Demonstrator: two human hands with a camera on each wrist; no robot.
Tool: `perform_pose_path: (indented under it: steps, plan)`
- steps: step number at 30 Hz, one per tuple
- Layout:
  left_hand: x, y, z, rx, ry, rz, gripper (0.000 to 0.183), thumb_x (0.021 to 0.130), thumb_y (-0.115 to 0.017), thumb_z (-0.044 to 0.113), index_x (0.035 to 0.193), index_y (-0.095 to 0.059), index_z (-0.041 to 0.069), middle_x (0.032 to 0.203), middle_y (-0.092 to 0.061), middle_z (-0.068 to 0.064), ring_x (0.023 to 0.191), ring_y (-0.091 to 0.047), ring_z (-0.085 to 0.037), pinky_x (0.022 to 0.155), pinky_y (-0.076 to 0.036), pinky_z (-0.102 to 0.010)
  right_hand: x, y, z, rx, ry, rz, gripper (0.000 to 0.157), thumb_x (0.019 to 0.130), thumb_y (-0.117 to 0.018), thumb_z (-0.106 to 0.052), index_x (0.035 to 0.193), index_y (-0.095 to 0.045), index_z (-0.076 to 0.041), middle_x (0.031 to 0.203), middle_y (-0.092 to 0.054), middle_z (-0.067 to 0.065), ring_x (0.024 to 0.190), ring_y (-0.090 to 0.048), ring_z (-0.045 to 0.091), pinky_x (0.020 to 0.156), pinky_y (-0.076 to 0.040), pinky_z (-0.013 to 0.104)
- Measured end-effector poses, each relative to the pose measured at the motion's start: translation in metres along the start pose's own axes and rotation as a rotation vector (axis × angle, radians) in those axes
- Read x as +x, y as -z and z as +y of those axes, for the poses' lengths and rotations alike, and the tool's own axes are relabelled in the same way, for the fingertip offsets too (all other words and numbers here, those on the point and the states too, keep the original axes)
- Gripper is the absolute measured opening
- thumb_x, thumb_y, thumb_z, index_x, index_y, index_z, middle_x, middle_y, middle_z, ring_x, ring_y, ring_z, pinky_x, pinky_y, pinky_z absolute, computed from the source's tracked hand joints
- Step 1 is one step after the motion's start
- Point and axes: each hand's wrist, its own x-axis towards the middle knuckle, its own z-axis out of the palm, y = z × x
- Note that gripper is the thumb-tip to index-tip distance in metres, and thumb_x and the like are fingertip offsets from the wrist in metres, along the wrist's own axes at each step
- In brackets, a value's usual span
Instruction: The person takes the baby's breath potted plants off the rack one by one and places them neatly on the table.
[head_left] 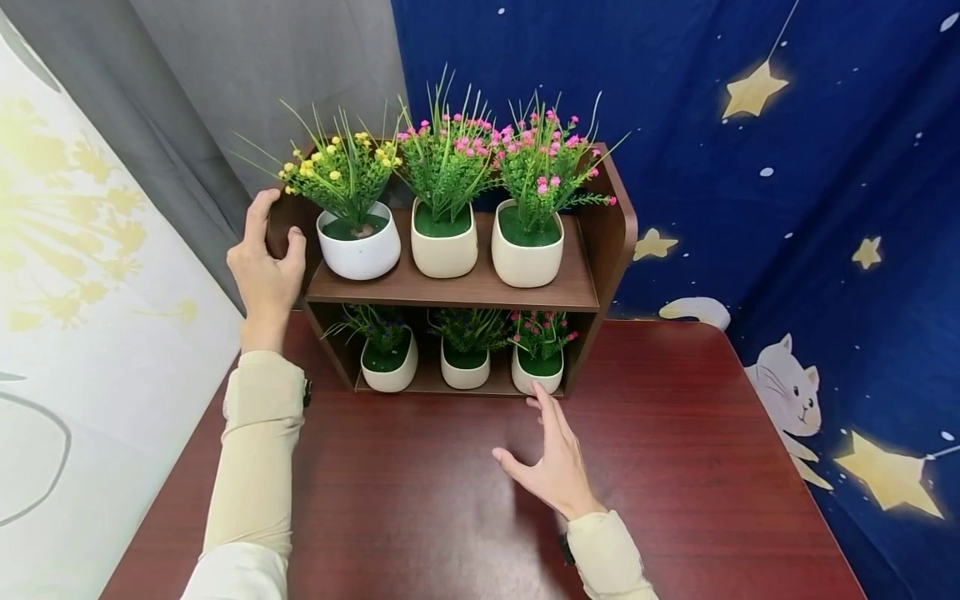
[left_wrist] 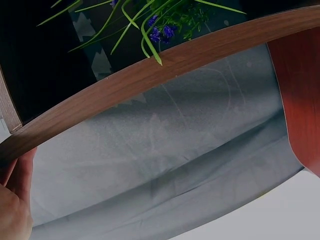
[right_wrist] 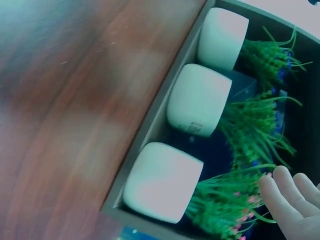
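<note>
A two-tier brown wooden shelf (head_left: 457,293) holds potted artificial flowers. My left hand (head_left: 266,262) grips its left side panel, and the left wrist view shows fingers (left_wrist: 22,175) against the panel's outer face. On the upper tier stand a white pot (head_left: 360,252) with yellow flowers and two cream pots (head_left: 444,252) with pink flowers. Below are three smaller cream pots (head_left: 390,377), two with purple flowers and the right one with pink-red flowers. My right hand (head_left: 555,467) hovers, fingers spread, in front of the lower right pot (head_left: 538,381), holding nothing.
The shelf stands on a dark red wooden table (head_left: 420,492). Behind hang a grey curtain (head_left: 277,58) and a blue curtain (head_left: 675,167) with stars and a cat. A white patterned surface (head_left: 112,350) borders the table's left edge.
</note>
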Motion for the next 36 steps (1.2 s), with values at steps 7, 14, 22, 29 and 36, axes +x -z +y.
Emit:
perform_pose_path:
  steps: [7, 14, 22, 29, 36]
  plan:
    - [0.0, 0.0, -0.001, -0.001, 0.002, 0.002, 0.04, 0.084, -0.059, 0.011, 0.123, -0.06, 0.019, 0.117, -0.063, 0.007, 0.048, -0.011, 0.01, 0.051, -0.023, -0.029, 0.016, -0.007, -0.015, 0.072, 0.024, -0.024, 0.096, 0.068, -0.078, -0.037, 0.147, -0.026, -0.017, 0.135, -0.045, 0.001, 0.116, -0.049, 0.021, 0.089, -0.042, 0.035]
    - [0.0, -0.001, 0.0, -0.002, -0.01, -0.009, 0.041, 0.085, -0.059, 0.015, 0.124, -0.059, 0.022, 0.12, -0.06, 0.014, 0.047, -0.017, 0.005, 0.053, -0.026, -0.027, 0.035, -0.01, -0.032, 0.11, 0.042, -0.041, 0.093, 0.07, -0.077, -0.039, 0.146, -0.027, -0.02, 0.139, -0.04, -0.003, 0.119, -0.047, 0.018, 0.091, -0.041, 0.034]
    - [-0.001, -0.001, -0.003, 0.009, -0.007, -0.006, 0.04, 0.085, -0.059, 0.017, 0.125, -0.058, 0.023, 0.121, -0.059, 0.015, 0.047, -0.018, 0.006, 0.054, -0.027, -0.027, 0.052, -0.015, -0.044, 0.108, 0.04, -0.054, 0.092, 0.071, -0.074, -0.043, 0.147, -0.025, -0.023, 0.141, -0.038, -0.007, 0.12, -0.046, 0.015, 0.094, -0.037, 0.041]
    - [0.0, 0.0, -0.003, 0.013, -0.024, 0.004, 0.04, 0.085, -0.058, 0.016, 0.125, -0.058, 0.022, 0.12, -0.06, 0.014, 0.047, -0.018, 0.006, 0.053, -0.026, -0.028, 0.069, -0.02, -0.056, 0.14, 0.089, -0.029, 0.092, 0.071, -0.074, -0.044, 0.146, -0.027, -0.02, 0.139, -0.041, -0.005, 0.118, -0.048, 0.018, 0.095, -0.037, 0.041]
    - [0.0, 0.001, 0.001, 0.019, -0.017, -0.01, 0.041, 0.086, -0.056, 0.017, 0.126, -0.057, 0.024, 0.121, -0.059, 0.016, 0.047, -0.022, -0.003, 0.053, -0.027, -0.029, 0.087, -0.025, -0.071, 0.179, 0.129, -0.044, 0.091, 0.071, -0.072, -0.047, 0.146, -0.027, -0.019, 0.138, -0.041, -0.002, 0.119, -0.048, 0.02, 0.093, -0.039, 0.037]
